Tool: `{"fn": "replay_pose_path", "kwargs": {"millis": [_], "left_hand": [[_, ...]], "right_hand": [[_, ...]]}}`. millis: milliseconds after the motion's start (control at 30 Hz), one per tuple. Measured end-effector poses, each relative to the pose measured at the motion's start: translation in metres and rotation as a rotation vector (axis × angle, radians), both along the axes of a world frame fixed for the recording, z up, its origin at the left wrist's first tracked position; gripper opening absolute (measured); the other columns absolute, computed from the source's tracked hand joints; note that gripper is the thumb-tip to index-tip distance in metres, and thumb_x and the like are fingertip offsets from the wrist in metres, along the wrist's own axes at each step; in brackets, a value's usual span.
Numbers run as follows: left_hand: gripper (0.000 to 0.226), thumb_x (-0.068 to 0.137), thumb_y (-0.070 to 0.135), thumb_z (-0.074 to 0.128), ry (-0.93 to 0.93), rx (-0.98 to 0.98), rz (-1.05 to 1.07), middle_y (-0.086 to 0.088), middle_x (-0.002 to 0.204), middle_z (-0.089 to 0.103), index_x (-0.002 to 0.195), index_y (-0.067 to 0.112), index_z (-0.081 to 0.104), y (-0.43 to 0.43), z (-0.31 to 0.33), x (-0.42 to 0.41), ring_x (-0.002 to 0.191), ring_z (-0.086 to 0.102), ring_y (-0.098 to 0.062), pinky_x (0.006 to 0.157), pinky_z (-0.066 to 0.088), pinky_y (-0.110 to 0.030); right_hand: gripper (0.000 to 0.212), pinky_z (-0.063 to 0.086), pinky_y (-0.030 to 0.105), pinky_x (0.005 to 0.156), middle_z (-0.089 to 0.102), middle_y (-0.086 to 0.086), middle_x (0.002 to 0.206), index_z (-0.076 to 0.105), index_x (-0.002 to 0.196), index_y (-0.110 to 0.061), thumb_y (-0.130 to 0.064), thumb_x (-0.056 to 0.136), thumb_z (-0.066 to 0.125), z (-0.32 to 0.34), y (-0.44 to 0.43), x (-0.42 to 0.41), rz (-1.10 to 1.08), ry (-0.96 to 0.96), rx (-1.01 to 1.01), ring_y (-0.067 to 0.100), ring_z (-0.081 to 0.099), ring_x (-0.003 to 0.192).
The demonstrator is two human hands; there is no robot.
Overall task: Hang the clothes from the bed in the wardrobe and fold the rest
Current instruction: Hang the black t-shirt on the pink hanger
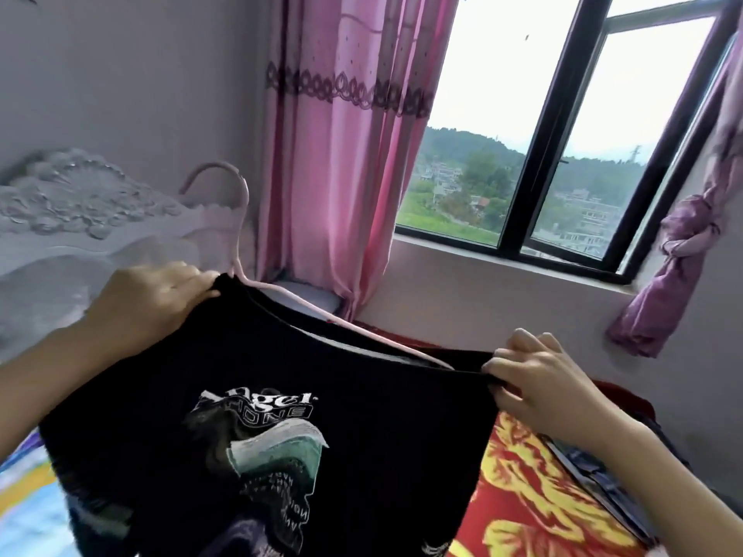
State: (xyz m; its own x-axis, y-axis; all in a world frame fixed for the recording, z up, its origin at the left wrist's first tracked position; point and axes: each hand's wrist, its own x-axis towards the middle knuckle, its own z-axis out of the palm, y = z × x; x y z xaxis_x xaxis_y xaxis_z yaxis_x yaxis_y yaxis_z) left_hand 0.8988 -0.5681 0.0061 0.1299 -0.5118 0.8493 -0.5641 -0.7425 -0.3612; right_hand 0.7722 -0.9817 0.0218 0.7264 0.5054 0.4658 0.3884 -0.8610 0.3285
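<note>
1. The black T-shirt [281,416] was held up in the air, low in the middle of the view, toward 6 o'clock. Its white and green print faced the camera.
2. A pink hanger [240,231] stuck out of the shirt's top edge. Its hook stood up toward 11 o'clock. One of its arms ran down toward 4 o'clock, along the inside of the open top edge.
3. The left hand [152,299] held the shirt's top corner at 10 o'clock, right beside the hanger's neck. Its fingers were curled close together and clamped on the black cloth. The back of the hand faced up.
4. The right hand [538,387] held the other top corner at 3 o'clock. Its fingers were bent and bunched together, pinching the edge of the cloth.
5. Both bare arms came in from the low corners, one from 8 o'clock and one from 4 o'clock. They pulled the top edge out wide between them.
6. A red and yellow blanket [534,504] lay under the right arm at 5 o'clock.
7. A white carved headboard [80,207] stood at 10 o'clock.
8. A pink curtain [341,154] hung at 12 o'clock, next to the window [534,154] at 1 o'clock.
9. A purple curtain [683,243], tied in a knot, hung at 3 o'clock.
</note>
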Motion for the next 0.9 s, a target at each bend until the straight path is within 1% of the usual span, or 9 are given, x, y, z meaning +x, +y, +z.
{"fn": "replay_pose_path", "kwargs": {"millis": [133, 267, 333, 433, 533, 633, 733, 833, 900], "left_hand": [[0.027, 0.101, 0.025, 0.038, -0.076, 0.013, -0.055, -0.014, 0.066, 0.065, 0.102, 0.004, 0.055, -0.014, 0.005, 0.004, 0.051, 0.063, -0.029, 0.038, 0.046, -0.035], [0.028, 0.102, 0.021, 0.036, -0.112, 0.083, -0.171, -0.011, 0.067, 0.067, 0.106, 0.004, 0.057, -0.06, 0.01, -0.015, 0.066, 0.059, -0.023, 0.041, 0.048, -0.029], [0.036, 0.102, 0.023, 0.035, -0.044, 0.062, -0.212, -0.01, 0.068, 0.067, 0.103, 0.001, 0.064, -0.086, 0.017, -0.025, 0.06, 0.064, -0.024, 0.041, 0.049, -0.028], [0.055, 0.099, 0.039, 0.034, 0.163, -0.062, -0.287, -0.009, 0.071, 0.066, 0.096, -0.001, 0.071, -0.104, 0.032, -0.033, 0.065, 0.062, -0.02, 0.047, 0.048, -0.029], [0.05, 0.092, 0.043, 0.046, 0.424, -0.12, -0.383, -0.002, 0.077, 0.064, 0.1, 0.0, 0.072, -0.103, 0.036, -0.027, 0.076, 0.054, -0.008, 0.064, 0.043, -0.019], [0.02, 0.084, 0.007, 0.066, 0.641, -0.227, -0.377, 0.003, 0.077, 0.063, 0.101, -0.003, 0.071, -0.087, 0.03, -0.011, 0.073, 0.059, -0.009, 0.07, 0.035, -0.001], [0.016, 0.083, -0.005, 0.063, 0.843, -0.439, -0.286, -0.006, 0.08, 0.071, 0.098, -0.004, 0.07, -0.066, 0.008, 0.004, 0.065, 0.058, 0.009, 0.066, 0.034, 0.0], [0.02, 0.083, -0.01, 0.06, 1.003, -0.504, -0.306, 0.015, 0.061, 0.067, 0.099, 0.0, 0.067, -0.062, -0.006, 0.009, 0.056, 0.054, 0.018, 0.062, 0.037, 0.0], [0.015, 0.083, -0.01, 0.059, 1.025, -0.536, -0.344, 0.011, 0.067, 0.064, 0.095, -0.006, 0.068, -0.063, -0.005, 0.012, 0.057, 0.054, 0.016, 0.063, 0.038, 0.001]], "right_hand": [[0.029, 0.024, 0.025, 0.07, 0.059, -0.009, 0.063, 0.068, 0.071, -0.013, -0.029, 0.073, 0.044, 0.019, 0.008, -0.003, 0.007, 0.058, 0.147, 0.009, 0.037, 0.078], [0.017, 0.038, 0.017, 0.07, 0.057, -0.008, 0.079, 0.06, 0.077, -0.027, -0.013, 0.07, 0.054, 0.037, 0.042, 0.013, 0.066, 0.363, 0.743, 0.008, 0.052, 0.077], [0.026, 0.039, 0.011, 0.067, 0.054, -0.016, 0.077, 0.061, 0.098, -0.028, -0.011, 0.079, 0.059, 0.046, 0.056, 0.026, 0.091, 0.448, 0.815, -0.002, 0.053, 0.072], [0.029, 0.037, 0.009, 0.062, 0.053, -0.017, 0.072, 0.065, 0.115, -0.017, -0.028, 0.089, 0.06, 0.059, 0.065, 0.041, -0.005, 0.504, 0.612, -0.002, 0.05, 0.069], [0.033, 0.035, 0.008, 0.056, 0.052, -0.014, 0.051, 0.06, 0.06, -0.02, -0.033, 0.09, 0.059, 0.067, 0.064, 0.043, -0.04, 0.503, 0.372, -0.002, 0.047, 0.053], [0.041, 0.03, 0.021, 0.059, 0.046, -0.009, 0.06, 0.046, 0.051, -0.029, -0.034, 0.09, 0.057, 0.076, 0.05, 0.043, -0.127, 0.429, 0.216, 0.002, 0.044, 0.065], [0.027, 0.029, 0.028, 0.07, 0.042, -0.003, 0.075, 0.061, 0.062, -0.016, -0.025, 0.088, 0.06, 0.081, 0.021, 0.041, -0.212, 0.373, 0.301, 0.016, 0.046, 0.083], [0.032, 0.031, 0.015, 0.061, 0.043, -0.004, 0.074, 0.055, 0.057, -0.018, -0.021, 0.088, 0.061, 0.073, 0.001, 0.036, -0.202, 0.404, 0.423, 0.01, 0.045, 0.067], [0.03, 0.032, 0.012, 0.061, 0.045, -0.004, 0.073, 0.056, 0.063, -0.011, -0.023, 0.091, 0.058, 0.068, -0.013, 0.033, -0.209, 0.4, 0.472, 0.004, 0.043, 0.062]]}}
